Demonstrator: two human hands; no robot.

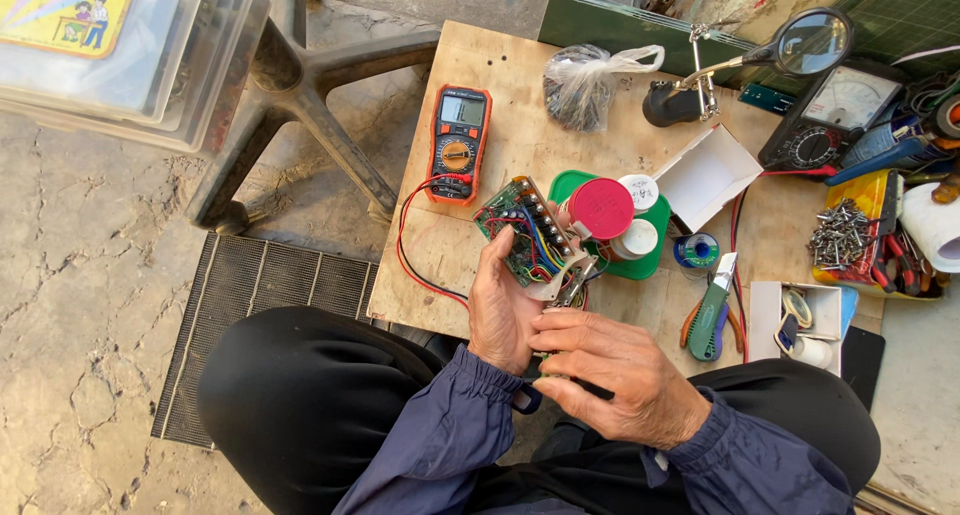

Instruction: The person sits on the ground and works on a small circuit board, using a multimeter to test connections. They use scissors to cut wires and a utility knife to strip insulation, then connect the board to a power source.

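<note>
Blue sleeves [470,425] come up from the bottom edge, over black trousers [290,395] on bent knees. Right hand [620,370] lies nearest, fingers curled together low over the lap, pinching something small and dark; what it is cannot be made out. Left hand [503,300] just beyond it, fingers closed around the lower edge of a green circuit board [525,237], thumb up along its side. Board held tilted above the near edge of a wooden board table [480,65], bundled coloured wires and a white bracket hanging off its right end. Just behind the circuit board: green tray [655,253] holding a red-lidded tub [601,208] and two white-capped jars. Left of that, orange multimeter [458,143] lying flat, its red and black leads [415,265] looping toward the table's near edge. Right of the tray, solder spool [697,250], green-handled cutter [712,310], open white box [708,173]. Farther back, tied plastic bag [582,83], magnifier on a stand [810,43], analogue meter [835,115]. Far right, heap of screws [838,233]. Metal grate [270,295] on cracked concrete at left.
</note>
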